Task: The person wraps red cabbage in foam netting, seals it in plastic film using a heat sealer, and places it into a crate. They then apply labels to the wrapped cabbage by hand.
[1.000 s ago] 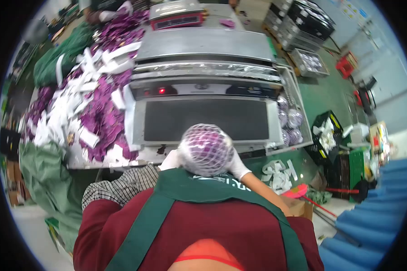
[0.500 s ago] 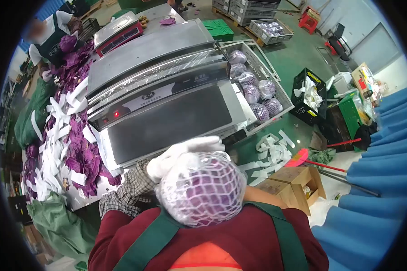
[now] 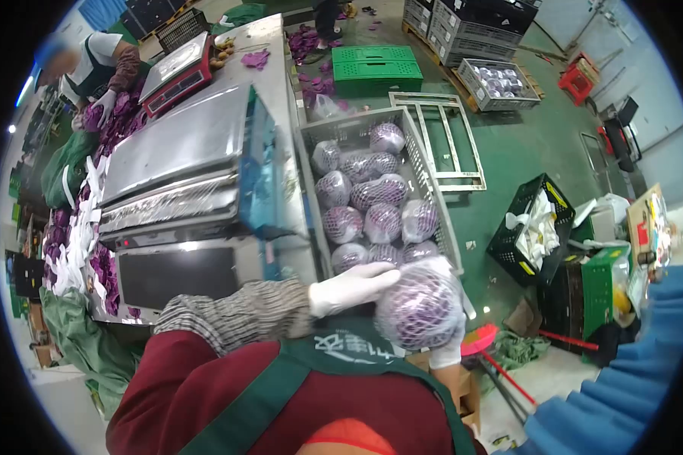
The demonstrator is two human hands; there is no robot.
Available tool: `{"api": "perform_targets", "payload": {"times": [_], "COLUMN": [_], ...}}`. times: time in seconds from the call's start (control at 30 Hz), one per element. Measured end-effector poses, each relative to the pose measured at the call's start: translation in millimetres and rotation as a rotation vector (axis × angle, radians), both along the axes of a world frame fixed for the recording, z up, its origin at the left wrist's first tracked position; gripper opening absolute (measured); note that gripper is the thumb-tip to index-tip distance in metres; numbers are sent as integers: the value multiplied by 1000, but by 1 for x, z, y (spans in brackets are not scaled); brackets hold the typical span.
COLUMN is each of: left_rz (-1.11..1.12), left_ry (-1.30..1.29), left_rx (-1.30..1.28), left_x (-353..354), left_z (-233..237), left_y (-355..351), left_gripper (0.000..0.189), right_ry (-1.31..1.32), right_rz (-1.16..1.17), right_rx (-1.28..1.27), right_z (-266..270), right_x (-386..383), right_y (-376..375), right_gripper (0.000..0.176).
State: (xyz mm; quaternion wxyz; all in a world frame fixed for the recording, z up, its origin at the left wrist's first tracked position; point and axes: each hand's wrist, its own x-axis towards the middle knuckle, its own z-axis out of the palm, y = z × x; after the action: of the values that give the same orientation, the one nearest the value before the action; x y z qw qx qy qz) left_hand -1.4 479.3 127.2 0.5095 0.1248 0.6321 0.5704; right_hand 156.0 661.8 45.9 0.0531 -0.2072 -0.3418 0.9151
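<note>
A purple cabbage [image 3: 420, 307] in white foam netting and clear film is close to my chest, over the near end of a grey crate [image 3: 440, 205]. My right hand [image 3: 448, 353], in a white glove, is closed under its lower right side; the cabbage hides most of the fingers. My left hand [image 3: 353, 290], also gloved, stretches in from the left. Its fingers are straight and flat, with the tips against the cabbage's upper left. Inside the crate lie several similarly wrapped cabbages [image 3: 379, 192].
Left of the crate stands a film-wrapping machine [image 3: 178, 155], with a red scale [image 3: 178, 74] behind it. A co-worker [image 3: 102, 64] handles cabbage at far left. At right are a black crate [image 3: 535, 227] with white scraps and a red-headed broom [image 3: 479, 339]. Blue curtain [image 3: 622, 364] hangs nearby.
My view and body have turned right, from the wrapping machine toward the crate. The wrapped cabbage has come along; my left hand has shifted from over its top to its upper left.
</note>
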Motion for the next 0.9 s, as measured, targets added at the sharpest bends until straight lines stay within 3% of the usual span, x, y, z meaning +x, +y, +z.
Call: {"api": "perform_targets", "payload": {"times": [0.03,0.1,0.13,0.17,0.2,0.3,0.4,0.5,0.63,0.8,0.9], "left_rz": [-129,-46,-87,-132,-234,-419,-624,-911,-710,-537,-200], "left_ry": [333,449,631,817,893,1228,1431,1290,1203,1252,1234], "left_rx": [-198,-203,-330,-455,-555,-744,-638,-748,-711,-754,-372], "left_x": [-20,-62,-83,-105,-132,-198,-248,-266,-286,-273,-281], "left_z": [-33,-77,-112,-149,-177,-253,-305,-320,-317,-332,-343], "left_y": [32,82,99,112,123,153,185,196,175,171,154], "left_gripper": [59,61,61,62,62,67,72,75,71,74,75], "right_ry": [-57,-102,-114,-154,-198,-303,-232,-99,-140,-133,-185], "right_rz": [-126,-230,-288,-278,-267,-318,-236,-195,0,137,54], "right_rx": [30,-63,-110,-3,104,-104,-114,-227,-50,-118,-116], "right_z": [-3,-16,-25,-22,-19,-51,-88,-97,-152,-167,-149], "right_x": [-1,2,-4,-9,-16,-29,-58,-108,-147,-212,-222], "right_y": [24,68,86,98,109,139,155,154,170,179,167], "right_gripper": [72,64,60,59,58,75,70,49,65,71,71]}}
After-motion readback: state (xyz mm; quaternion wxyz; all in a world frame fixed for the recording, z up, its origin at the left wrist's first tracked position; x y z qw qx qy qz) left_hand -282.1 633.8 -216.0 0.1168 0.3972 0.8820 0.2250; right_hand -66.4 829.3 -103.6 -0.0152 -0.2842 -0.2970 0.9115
